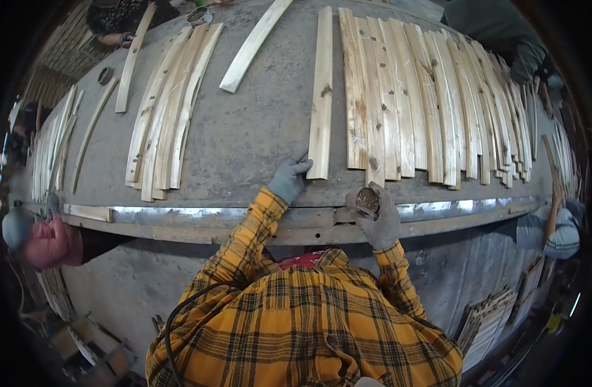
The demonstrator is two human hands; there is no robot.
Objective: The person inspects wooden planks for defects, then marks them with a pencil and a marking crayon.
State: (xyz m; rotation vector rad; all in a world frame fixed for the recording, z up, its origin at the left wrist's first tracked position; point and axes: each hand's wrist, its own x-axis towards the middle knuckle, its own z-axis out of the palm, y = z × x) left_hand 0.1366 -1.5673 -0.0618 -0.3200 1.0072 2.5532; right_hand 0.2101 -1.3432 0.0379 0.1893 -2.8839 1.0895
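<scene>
Grey concrete table (pixel 257 129) spreads before me, metal-edged. My left hand (pixel 288 179) touches the single wooden slat (pixel 321 97) at twelve o'clock, fingers loosely spread; my right hand (pixel 375 216) grips a sanding block (pixel 367 200). Stacked slats (pixel 438 103) lie at two o'clock.

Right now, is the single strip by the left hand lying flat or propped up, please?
Flat: the strip lies full length on the table, left hand touching its near end.

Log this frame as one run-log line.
left hand: gloved, touching single wood strip | right hand: gloved, holding small dark block | table: rows of wood strips
</scene>
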